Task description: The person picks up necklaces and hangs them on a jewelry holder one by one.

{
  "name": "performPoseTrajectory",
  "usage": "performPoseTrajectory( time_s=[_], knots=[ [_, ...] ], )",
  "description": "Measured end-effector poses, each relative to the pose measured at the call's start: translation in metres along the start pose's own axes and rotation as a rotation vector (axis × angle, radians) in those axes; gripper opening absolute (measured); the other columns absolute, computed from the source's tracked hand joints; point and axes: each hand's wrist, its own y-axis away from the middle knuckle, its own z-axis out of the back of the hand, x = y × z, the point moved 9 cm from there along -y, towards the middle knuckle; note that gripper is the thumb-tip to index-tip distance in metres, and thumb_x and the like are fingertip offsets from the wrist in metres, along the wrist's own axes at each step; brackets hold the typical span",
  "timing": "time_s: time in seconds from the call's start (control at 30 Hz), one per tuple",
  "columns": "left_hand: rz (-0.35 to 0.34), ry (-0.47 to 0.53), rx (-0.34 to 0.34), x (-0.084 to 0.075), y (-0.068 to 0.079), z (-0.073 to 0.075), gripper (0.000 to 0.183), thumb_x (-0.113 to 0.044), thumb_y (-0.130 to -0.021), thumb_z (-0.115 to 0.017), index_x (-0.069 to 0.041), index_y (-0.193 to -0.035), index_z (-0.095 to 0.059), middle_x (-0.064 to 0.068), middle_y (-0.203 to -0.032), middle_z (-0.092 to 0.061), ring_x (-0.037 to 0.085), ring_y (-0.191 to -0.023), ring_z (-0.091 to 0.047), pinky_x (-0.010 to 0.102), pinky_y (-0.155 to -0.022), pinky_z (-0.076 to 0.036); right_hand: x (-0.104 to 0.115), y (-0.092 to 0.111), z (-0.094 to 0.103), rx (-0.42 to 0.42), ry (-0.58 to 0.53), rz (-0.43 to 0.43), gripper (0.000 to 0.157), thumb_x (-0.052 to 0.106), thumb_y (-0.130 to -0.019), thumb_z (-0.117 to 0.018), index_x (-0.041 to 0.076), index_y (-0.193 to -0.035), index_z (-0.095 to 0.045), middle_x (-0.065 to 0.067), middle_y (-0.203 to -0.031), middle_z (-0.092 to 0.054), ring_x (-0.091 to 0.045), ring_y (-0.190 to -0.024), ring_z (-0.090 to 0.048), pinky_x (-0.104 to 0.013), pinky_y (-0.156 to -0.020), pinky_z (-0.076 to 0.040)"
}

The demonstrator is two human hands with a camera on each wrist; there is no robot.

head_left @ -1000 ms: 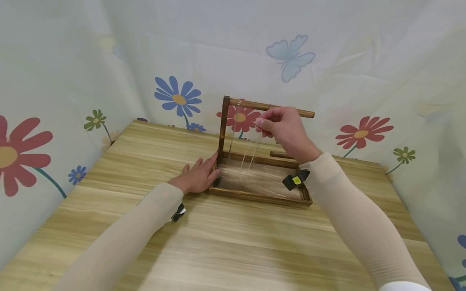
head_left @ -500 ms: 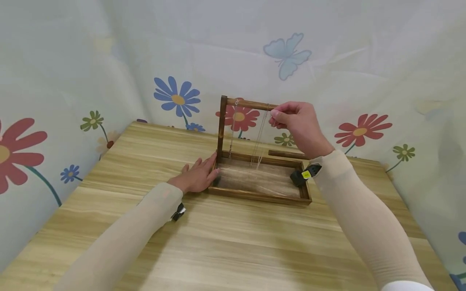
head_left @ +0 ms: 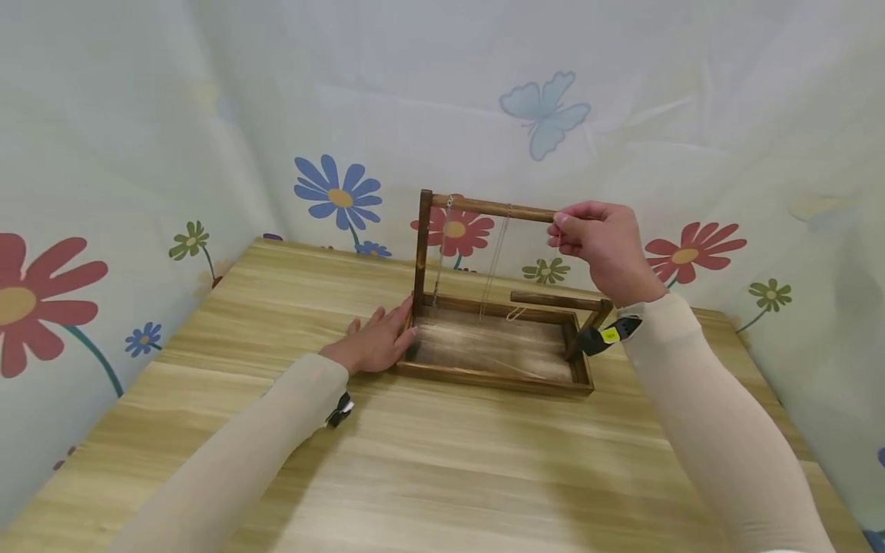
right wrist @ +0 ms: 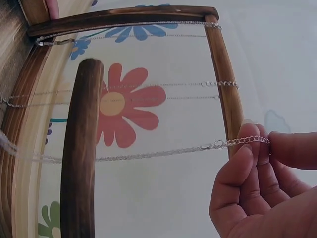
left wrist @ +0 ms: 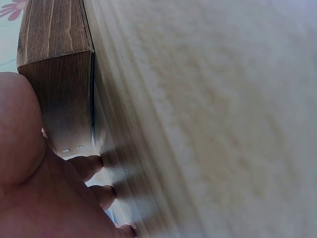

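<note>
My right hand (head_left: 598,242) pinches a silver chain necklace (right wrist: 218,144) by its clasp end, close to the free right end of the top bar (head_left: 484,206) of a dark wooden jewelry stand (head_left: 425,246). In the right wrist view the held chain stretches taut-looking away past the lower bar. Two other necklaces hang from the top bar: one chain (head_left: 442,250) by the post, another chain (head_left: 494,265) nearer the middle. With fingers straight, my left hand (head_left: 376,342) rests against the left end of the stand's tray (head_left: 494,376). The left wrist view shows its fingertips touching the tabletop.
A shorter, lower bar (head_left: 553,298) juts leftward from a short post (head_left: 603,311) at the tray's right end. The stand sits on a wood-grain table (head_left: 442,461). A flowered cloth backdrop (head_left: 442,100) rises behind the table and at both sides.
My right hand has moved right along the top bar, from around its middle to near its free end, with the necklace in its fingers. The left hand has stayed at the tray.
</note>
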Motion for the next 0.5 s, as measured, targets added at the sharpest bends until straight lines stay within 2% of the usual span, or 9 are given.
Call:
performPoseTrajectory(
  time_s=[0.27, 0.5],
  knots=[
    [-0.025, 0.015, -0.014, -0.007, 0.005, 0.0, 0.075, -0.065, -0.108, -0.024, -0.031, -0.169, 0.006, 0.0, -0.177, -0.014, 0.042, -0.164, -0.004, 0.078, -0.121, 0.0, -0.002, 0.001, 0.024, -0.044, -0.023, -0.006, 0.009, 0.013, -0.1, -0.069, 0.005, -0.1, -0.074, 0.002, -0.082, -0.078, -0.011, -0.07, -0.073, -0.02, -0.07, -0.06],
    [-0.005, -0.008, -0.021, 0.001, -0.002, -0.005, 0.074, -0.064, -0.109, -0.025, -0.034, -0.168, 0.007, -0.005, -0.176, -0.015, 0.037, -0.165, -0.003, 0.075, -0.124, 0.001, -0.001, 0.002, 0.046, -0.089, -0.067, 0.009, 0.008, 0.014, -0.1, -0.07, 0.011, -0.096, -0.076, 0.003, -0.083, -0.079, -0.01, -0.07, -0.074, -0.02, -0.069, -0.061]
  ],
)
